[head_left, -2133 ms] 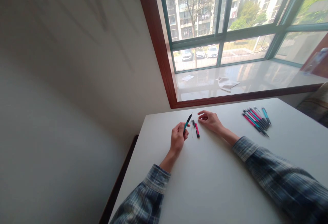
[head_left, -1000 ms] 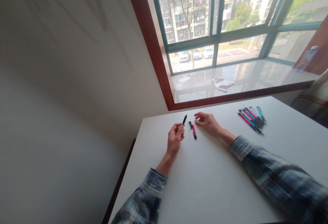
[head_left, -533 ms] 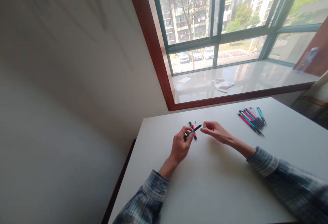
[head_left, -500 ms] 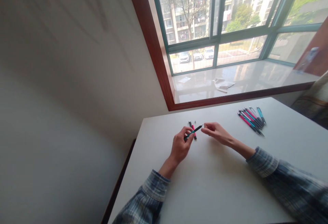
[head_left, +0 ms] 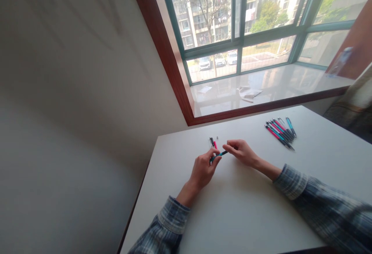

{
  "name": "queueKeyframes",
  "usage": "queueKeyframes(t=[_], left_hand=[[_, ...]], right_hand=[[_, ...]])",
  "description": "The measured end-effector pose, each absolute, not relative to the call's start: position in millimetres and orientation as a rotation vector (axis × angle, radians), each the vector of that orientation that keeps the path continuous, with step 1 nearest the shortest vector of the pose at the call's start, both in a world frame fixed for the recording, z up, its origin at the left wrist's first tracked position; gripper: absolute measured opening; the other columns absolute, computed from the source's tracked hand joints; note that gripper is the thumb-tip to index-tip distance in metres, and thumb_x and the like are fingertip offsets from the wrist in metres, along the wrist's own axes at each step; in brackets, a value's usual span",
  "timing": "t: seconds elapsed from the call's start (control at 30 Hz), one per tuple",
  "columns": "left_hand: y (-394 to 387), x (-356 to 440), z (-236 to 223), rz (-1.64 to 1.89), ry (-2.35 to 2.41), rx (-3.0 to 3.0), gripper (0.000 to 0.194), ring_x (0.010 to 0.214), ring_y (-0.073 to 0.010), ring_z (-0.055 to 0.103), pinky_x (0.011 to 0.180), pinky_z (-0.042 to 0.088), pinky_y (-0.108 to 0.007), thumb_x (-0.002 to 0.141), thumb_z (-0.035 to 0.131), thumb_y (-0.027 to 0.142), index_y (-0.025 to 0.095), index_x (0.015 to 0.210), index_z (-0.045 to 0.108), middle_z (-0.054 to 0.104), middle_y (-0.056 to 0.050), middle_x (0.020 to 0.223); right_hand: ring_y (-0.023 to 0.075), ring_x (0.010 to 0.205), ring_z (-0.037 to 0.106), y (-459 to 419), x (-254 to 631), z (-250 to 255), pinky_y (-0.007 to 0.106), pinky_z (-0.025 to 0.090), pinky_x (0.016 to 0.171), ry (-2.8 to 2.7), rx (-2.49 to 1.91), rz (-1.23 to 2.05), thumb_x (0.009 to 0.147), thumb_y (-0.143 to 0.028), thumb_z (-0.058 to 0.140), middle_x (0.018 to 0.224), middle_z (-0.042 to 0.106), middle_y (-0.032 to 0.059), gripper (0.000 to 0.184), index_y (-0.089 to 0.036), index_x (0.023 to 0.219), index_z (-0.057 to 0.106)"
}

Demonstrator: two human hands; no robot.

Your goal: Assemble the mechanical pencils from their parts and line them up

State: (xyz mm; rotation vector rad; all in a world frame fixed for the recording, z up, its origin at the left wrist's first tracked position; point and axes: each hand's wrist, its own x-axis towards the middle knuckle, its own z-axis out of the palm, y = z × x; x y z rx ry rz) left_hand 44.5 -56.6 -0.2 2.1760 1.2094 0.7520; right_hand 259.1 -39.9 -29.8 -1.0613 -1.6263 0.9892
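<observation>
A teal and black pen (head_left: pixel 223 153) is held between my two hands above the white table. My left hand (head_left: pixel 202 166) is closed on its teal barrel. The thumb and fingers of my right hand (head_left: pixel 238 151) pinch its dark front end, so the tip is hidden. Just behind my left hand lie pink and black pen parts (head_left: pixel 215 144), partly covered by the fingers. A tiny grey piece (head_left: pixel 217 138) rests on the table beside them.
Several pink, teal and black pens (head_left: pixel 279 133) lie in a bunch at the table's back right. The white table (head_left: pixel 244 207) meets the wall and the red-brown window frame (head_left: pixel 232 116). On the sill are a crumpled cloth (head_left: pixel 248 93) and a clear bottle (head_left: pixel 343 61).
My right hand has closed on the pen's front end, which stood free before. The pen now lies flatter between the hands. The whole view has shifted slightly.
</observation>
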Motion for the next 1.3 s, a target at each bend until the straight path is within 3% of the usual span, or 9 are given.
queueKeyframes(t=[0.1,0.23,0.43,0.57,0.73,0.93,1.13,1.3], left_hand=[[-56.2,44.3,0.3,0.706,1.228,2.179,0.033,0.056,-0.0142,0.043,0.062,0.034,-0.025,0.103,0.047,0.049,0.023,0.102,0.067,0.048,0.004,0.061],[-55.8,43.4,1.0,0.700,1.230,2.177,0.042,0.057,-0.0145,0.046,0.062,0.034,-0.026,0.105,0.039,0.052,0.023,0.096,0.068,0.053,0.003,0.064],[-54.6,41.0,0.8,0.754,1.250,2.134,0.047,0.058,-0.0146,0.049,0.063,0.035,-0.026,0.105,0.037,0.053,0.022,0.092,0.070,0.056,0.002,0.065],[-54.2,40.3,0.1,0.786,1.240,2.101,0.051,0.059,-0.0151,0.051,0.063,0.036,-0.026,0.106,0.034,0.053,0.021,0.092,0.071,0.057,0.002,0.066],[-53.6,40.3,-2.2,0.759,1.225,2.103,0.051,0.060,-0.0155,0.052,0.065,0.037,-0.027,0.105,0.036,0.054,0.021,0.093,0.074,0.056,0.002,0.066],[-52.7,39.0,-3.9,0.776,1.221,2.056,0.054,0.061,-0.0152,0.051,0.065,0.038,-0.027,0.106,0.033,0.052,0.020,0.091,0.074,0.056,0.001,0.067],[-53.8,39.6,-2.1,0.779,1.211,2.062,0.052,0.060,-0.0146,0.051,0.064,0.038,-0.026,0.105,0.034,0.052,0.020,0.087,0.072,0.055,0.001,0.066],[-54.2,39.1,-1.4,0.768,1.203,2.048,0.053,0.057,-0.0141,0.048,0.061,0.037,-0.026,0.105,0.034,0.053,0.019,0.087,0.071,0.054,0.002,0.064]], right_hand=[[0.0113,0.058,0.032,-39.6,259.7,-30.4,0.028,0.023,0.054,-1.606,-1.056,0.966,0.094,-0.058,0.064,0.059,0.039,-0.0055,0.050,-0.020,0.064,0.049],[0.0132,0.061,0.044,-39.5,259.7,-28.6,0.028,0.033,0.056,-1.574,-1.026,0.991,0.091,-0.055,0.069,0.066,0.055,-0.0026,0.039,-0.019,0.077,0.062],[0.0214,0.091,0.065,-41.2,258.2,-22.8,0.035,0.052,0.081,-1.428,-0.854,1.185,0.086,-0.047,0.078,0.095,0.071,0.0050,0.030,-0.022,0.100,0.070],[0.0252,0.101,0.068,-42.4,258.1,-21.2,0.040,0.052,0.091,-1.395,-0.868,1.253,0.083,-0.045,0.081,0.101,0.074,0.0069,0.041,-0.023,0.116,0.069],[0.0226,0.088,0.069,-40.8,257.8,-24.9,0.039,0.054,0.083,-1.314,-0.936,1.230,0.081,-0.048,0.082,0.092,0.075,0.0047,0.036,-0.021,0.102,0.072],[0.0257,0.109,0.069,-40.1,258.5,-24.7,0.042,0.051,0.099,-1.276,-0.830,1.289,0.078,-0.038,0.087,0.112,0.076,0.0083,0.042,-0.024,0.114,0.071],[0.0241,0.098,0.071,-39.2,260.4,-25.0,0.042,0.052,0.094,-1.262,-0.876,1.303,0.078,-0.039,0.087,0.099,0.076,0.0061,0.042,-0.023,0.113,0.072],[0.0270,0.112,0.069,-38.5,261.6,-25.4,0.043,0.051,0.100,-1.260,-0.825,1.339,0.075,-0.037,0.089,0.113,0.076,0.0091,0.050,-0.025,0.120,0.070]])
